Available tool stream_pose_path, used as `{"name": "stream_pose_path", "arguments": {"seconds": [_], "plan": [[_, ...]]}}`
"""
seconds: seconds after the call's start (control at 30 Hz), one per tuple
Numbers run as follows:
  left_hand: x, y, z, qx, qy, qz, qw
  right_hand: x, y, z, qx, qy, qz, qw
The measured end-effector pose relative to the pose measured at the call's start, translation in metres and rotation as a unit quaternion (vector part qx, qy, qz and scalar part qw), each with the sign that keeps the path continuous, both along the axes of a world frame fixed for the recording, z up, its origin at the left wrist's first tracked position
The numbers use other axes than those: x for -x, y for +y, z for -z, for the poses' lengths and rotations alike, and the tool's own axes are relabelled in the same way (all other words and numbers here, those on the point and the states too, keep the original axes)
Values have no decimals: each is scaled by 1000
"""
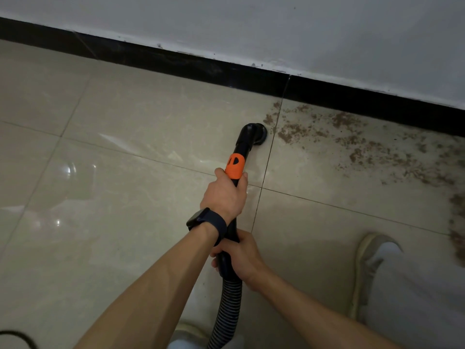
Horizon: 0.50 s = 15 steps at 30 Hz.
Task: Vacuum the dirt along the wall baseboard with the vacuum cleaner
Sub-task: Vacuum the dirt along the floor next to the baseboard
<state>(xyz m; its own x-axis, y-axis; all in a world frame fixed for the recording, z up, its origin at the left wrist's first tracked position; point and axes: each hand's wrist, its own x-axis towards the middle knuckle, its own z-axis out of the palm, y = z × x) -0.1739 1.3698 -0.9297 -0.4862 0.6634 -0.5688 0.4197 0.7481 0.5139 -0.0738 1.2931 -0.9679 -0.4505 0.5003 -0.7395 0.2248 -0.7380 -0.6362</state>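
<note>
Curling round the ribbed black vacuum hose (pixel 227 311), the right hand (pixel 242 260) is gripping nearest me; farther out the left hand (pixel 224 195) is clasping the black wand (pixel 242 144) below its orange collar (pixel 235 165). The round black nozzle (pixel 257 133) is sitting at the edge of the brown dirt (pixel 352 139), most of which is lying uncollected along the black baseboard (pixel 176 64).

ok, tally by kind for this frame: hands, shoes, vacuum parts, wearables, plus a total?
hands: 2, left hand and right hand
shoes: 2, right shoe and left shoe, the latter partly cropped
vacuum wand: 1
ribbed hose: 1
wristwatch: 1
total: 7
</note>
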Motion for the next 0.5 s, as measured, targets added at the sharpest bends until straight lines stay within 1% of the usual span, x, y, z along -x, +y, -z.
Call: {"name": "stream_pose_path", "arguments": {"seconds": [0.17,0.3,0.5], "plan": [[-10,-9,9,-6,-2,6,1000,-11,-11,2,-5,-18,12,1000],[-20,-17,14,-4,25,13,1000,-15,-15,1,-7,-31,16,999],[-3,-4,15,-8,36,-1,999,5,1,-4,-16,-28,-8,999]]}}
